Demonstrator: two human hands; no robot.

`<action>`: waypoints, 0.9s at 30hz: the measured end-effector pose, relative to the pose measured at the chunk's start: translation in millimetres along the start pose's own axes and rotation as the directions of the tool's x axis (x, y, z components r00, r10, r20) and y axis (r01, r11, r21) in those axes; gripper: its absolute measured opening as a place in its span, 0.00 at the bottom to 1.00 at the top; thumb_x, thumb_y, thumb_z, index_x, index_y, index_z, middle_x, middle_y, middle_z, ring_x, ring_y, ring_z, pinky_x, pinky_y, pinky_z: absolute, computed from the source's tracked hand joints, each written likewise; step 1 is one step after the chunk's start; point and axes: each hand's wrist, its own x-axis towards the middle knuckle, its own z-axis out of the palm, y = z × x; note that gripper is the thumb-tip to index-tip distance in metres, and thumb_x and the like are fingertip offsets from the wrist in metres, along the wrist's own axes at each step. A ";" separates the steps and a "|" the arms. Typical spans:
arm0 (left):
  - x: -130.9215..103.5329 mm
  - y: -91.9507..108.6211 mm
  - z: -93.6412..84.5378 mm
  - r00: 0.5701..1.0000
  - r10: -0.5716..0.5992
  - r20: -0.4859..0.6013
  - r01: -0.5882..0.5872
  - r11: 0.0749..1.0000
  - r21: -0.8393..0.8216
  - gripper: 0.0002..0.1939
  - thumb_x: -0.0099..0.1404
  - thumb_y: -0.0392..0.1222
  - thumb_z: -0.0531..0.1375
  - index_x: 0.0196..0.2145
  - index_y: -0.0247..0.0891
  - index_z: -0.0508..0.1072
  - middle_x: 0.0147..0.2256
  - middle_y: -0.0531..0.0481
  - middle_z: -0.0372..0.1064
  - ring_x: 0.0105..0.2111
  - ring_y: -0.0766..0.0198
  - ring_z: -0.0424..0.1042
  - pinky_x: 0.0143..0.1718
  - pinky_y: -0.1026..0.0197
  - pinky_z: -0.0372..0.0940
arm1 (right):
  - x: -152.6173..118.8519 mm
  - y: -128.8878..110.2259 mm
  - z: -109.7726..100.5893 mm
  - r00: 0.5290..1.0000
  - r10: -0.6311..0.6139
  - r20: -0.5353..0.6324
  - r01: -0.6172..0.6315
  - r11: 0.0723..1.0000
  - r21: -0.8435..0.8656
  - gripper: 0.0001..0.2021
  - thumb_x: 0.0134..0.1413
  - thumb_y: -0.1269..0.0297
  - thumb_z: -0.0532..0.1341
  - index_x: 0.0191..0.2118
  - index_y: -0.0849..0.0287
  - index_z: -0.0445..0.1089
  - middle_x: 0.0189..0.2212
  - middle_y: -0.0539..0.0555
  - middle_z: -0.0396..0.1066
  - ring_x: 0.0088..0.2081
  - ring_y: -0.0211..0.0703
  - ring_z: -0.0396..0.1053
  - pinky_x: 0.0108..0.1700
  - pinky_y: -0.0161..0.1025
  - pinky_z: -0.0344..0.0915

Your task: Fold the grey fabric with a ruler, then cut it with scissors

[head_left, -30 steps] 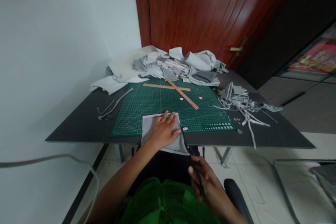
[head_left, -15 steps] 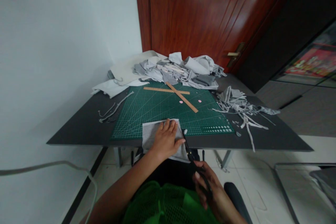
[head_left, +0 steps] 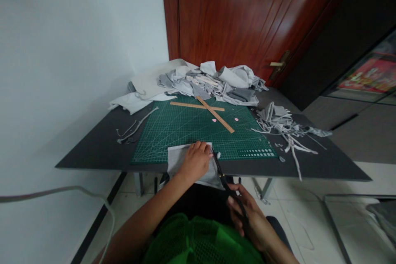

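Note:
A light grey piece of fabric (head_left: 177, 157) with a pale top edge lies at the front of the green cutting mat (head_left: 161, 136), its lower part hanging past the table edge. My left hand (head_left: 197, 161) rests on it, fingers curled and thumb drawn in, pinching the cloth near its upper right corner. My right hand (head_left: 247, 210) grips the handles of black scissors (head_left: 223, 178). Their blades point up and away along the fabric's right edge, and the tips reach close to my left thumb. A small white scrap (head_left: 218, 155) lies just right of the blades.
Two wooden rulers (head_left: 216, 116) cross on the mat, near two pink pieces (head_left: 236, 119). A heap of grey and white cloth (head_left: 213, 82) covers the back of the dark table (head_left: 93, 152). Cut strips (head_left: 278, 119) lie at right, thin cords (head_left: 139, 123) at left.
My left hand has gone from lying flat with spread fingers to curled at the cloth's corner. The scissors have shifted slightly up and left, their tips closer to that corner.

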 end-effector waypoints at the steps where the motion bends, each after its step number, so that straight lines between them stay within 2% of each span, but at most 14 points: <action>1: -0.4 -0.3 1.2 1.000 -0.005 -0.004 0.005 1.000 0.000 0.13 0.77 0.42 0.53 0.52 0.36 0.74 0.52 0.40 0.73 0.53 0.49 0.68 0.54 0.47 0.64 | 1.3 -0.6 0.8 1.000 0.002 -0.005 -0.002 1.000 0.004 0.35 0.48 0.39 0.74 0.52 0.53 0.63 0.24 0.39 0.61 0.15 0.26 0.51 0.12 0.25 0.54; 5: -1.2 -6.3 7.1 0.999 -0.049 0.008 0.049 0.999 -0.020 0.24 0.77 0.46 0.53 0.64 0.31 0.67 0.67 0.37 0.63 0.67 0.45 0.59 0.64 0.44 0.57 | 5.0 -0.2 5.6 1.000 -0.013 -0.011 0.013 0.999 0.032 0.34 0.47 0.39 0.74 0.51 0.52 0.63 0.24 0.38 0.60 0.16 0.27 0.53 0.13 0.25 0.55; 8: -0.6 -15.7 8.7 0.994 -0.069 0.079 0.073 0.996 -0.044 0.32 0.76 0.54 0.52 0.70 0.33 0.60 0.72 0.39 0.56 0.72 0.41 0.50 0.67 0.40 0.53 | 7.9 1.0 7.1 1.000 -0.023 -0.005 0.023 0.999 0.040 0.32 0.48 0.40 0.74 0.50 0.53 0.64 0.24 0.38 0.60 0.15 0.27 0.52 0.13 0.25 0.55; 11: 0.6 -24.6 6.2 0.987 -0.062 0.147 0.071 0.996 -0.056 0.37 0.75 0.61 0.52 0.72 0.37 0.59 0.73 0.42 0.52 0.73 0.37 0.47 0.69 0.36 0.51 | 10.7 1.9 6.0 1.000 -0.026 0.000 0.026 0.999 0.046 0.33 0.48 0.41 0.75 0.51 0.53 0.64 0.23 0.38 0.60 0.15 0.27 0.52 0.12 0.25 0.54; 14: 1.5 -29.2 3.3 0.984 -0.048 0.170 0.060 0.996 -0.061 0.39 0.74 0.64 0.53 0.73 0.38 0.58 0.74 0.42 0.50 0.73 0.37 0.46 0.69 0.36 0.50 | 10.9 1.9 4.8 1.000 -0.029 -0.007 0.029 0.998 0.051 0.34 0.47 0.40 0.75 0.51 0.52 0.63 0.23 0.38 0.59 0.15 0.27 0.52 0.12 0.25 0.54; 20: 1.6 -31.3 4.4 0.987 -0.020 0.158 0.030 0.998 -0.059 0.38 0.75 0.64 0.49 0.72 0.38 0.59 0.73 0.43 0.51 0.73 0.37 0.47 0.69 0.36 0.50 | 7.1 -0.5 5.6 1.000 -0.017 0.002 0.017 1.000 -0.006 0.35 0.47 0.38 0.74 0.52 0.53 0.62 0.22 0.38 0.60 0.14 0.26 0.49 0.13 0.25 0.52; 27: 2.3 -31.7 3.5 0.988 -0.029 0.154 0.041 0.996 -0.078 0.40 0.77 0.66 0.43 0.72 0.35 0.58 0.73 0.43 0.52 0.73 0.38 0.47 0.70 0.37 0.49 | 14.9 -1.5 8.5 0.999 -0.036 0.030 0.038 0.997 -0.065 0.35 0.52 0.37 0.71 0.54 0.54 0.61 0.15 0.35 0.55 0.14 0.29 0.48 0.14 0.26 0.51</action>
